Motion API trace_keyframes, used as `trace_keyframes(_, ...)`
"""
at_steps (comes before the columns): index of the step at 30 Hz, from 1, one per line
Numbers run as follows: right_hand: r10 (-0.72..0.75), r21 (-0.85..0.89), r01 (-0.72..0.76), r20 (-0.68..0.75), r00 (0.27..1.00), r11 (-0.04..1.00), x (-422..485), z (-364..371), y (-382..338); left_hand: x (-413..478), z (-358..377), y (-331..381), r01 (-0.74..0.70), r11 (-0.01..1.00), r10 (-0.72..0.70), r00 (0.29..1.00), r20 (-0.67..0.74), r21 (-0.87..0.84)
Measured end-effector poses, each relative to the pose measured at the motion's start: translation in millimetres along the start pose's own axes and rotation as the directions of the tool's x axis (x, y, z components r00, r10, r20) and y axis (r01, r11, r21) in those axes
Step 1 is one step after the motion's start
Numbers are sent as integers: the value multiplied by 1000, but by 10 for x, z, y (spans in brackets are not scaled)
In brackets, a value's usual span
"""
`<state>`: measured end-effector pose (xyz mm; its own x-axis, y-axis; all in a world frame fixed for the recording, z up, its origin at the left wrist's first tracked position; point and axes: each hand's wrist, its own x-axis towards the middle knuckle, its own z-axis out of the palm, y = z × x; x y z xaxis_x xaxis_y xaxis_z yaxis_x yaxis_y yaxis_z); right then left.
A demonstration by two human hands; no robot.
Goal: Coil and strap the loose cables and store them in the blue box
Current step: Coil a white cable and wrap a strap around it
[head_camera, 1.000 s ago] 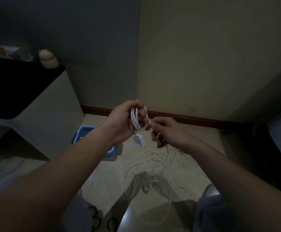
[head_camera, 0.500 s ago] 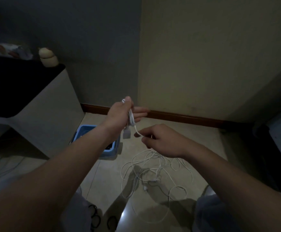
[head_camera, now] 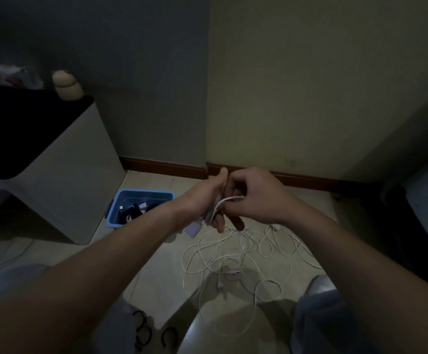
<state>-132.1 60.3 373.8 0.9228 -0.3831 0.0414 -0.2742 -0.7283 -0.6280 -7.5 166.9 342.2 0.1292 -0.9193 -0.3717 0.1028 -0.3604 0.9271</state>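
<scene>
My left hand (head_camera: 207, 200) grips a small coil of white cable (head_camera: 214, 212), and a white plug (head_camera: 193, 229) dangles below it. My right hand (head_camera: 256, 198) pinches a strand of the same cable (head_camera: 233, 198) right against the coil, fingers curled. The two hands touch above the floor. Below them a tangle of loose white cables (head_camera: 243, 256) lies spread on the tiles. The blue box (head_camera: 141, 194) stands on the floor to the left, open, with dark and white items inside.
A white cabinet with a black top (head_camera: 62, 180) stands left of the box. Black cable loops (head_camera: 144, 328) lie by my knees at the bottom. The wall corner and brown skirting (head_camera: 207, 169) are close behind. Dark furniture (head_camera: 424, 200) stands on the right.
My right hand has risen and swung up to the left hand, bringing another strand onto the coil. The left hand has dropped slightly. The view has tilted down a little.
</scene>
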Motion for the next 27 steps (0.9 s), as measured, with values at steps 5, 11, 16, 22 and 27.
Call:
trace_keyframes(5,59,17,-59,-24,998,998,65,-62,154,-83,-8,93,-1,1000,4,992,129,-23)
trace_keyframes(11,-14,489,-30,87,996,872,103,-158,299,-141,-20,95,-16,1000,14,992,129,8)
trace_keyframes(16,72,580,-98,68,995,809,98,-97,288,-169,-78,176,-11,974,43,990,137,-226)
trace_keyframes(22,192,635,-246,155,969,732,53,40,196,-179,-112,219,-72,843,106,994,33,-533)
trace_keyframes(27,163,560,-221,152,975,799,54,268,97,-198,-110,260,-142,698,97,990,-103,-702)
